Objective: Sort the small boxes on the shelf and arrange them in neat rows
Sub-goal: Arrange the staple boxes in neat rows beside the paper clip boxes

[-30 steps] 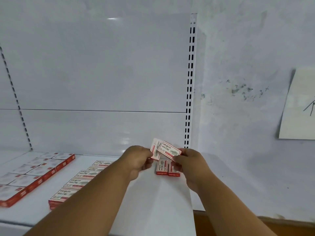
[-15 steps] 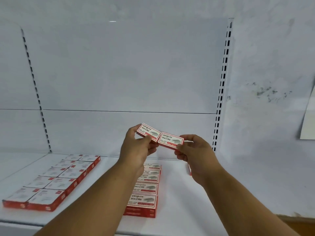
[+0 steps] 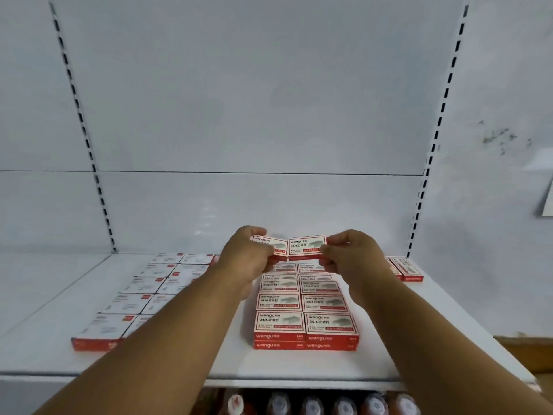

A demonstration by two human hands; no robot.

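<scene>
Two small boxes, red and white, held side by side and touching above the rear of the central block on the shelf: left box pinched in the left hand, right box pinched in the right hand. Step, as judged: placing the pair. Next move calls for lowering both squarely onto the block's back row, edges aligned

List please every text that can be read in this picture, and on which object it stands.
"wengu": red front sides of the middle stack's front boxes.
"wengu", "24/6": top of the front left box.
"24/6": box in the right hand.
"wengu": box in the left hand.
Left group of boxes: blurred, unreadable.
</scene>
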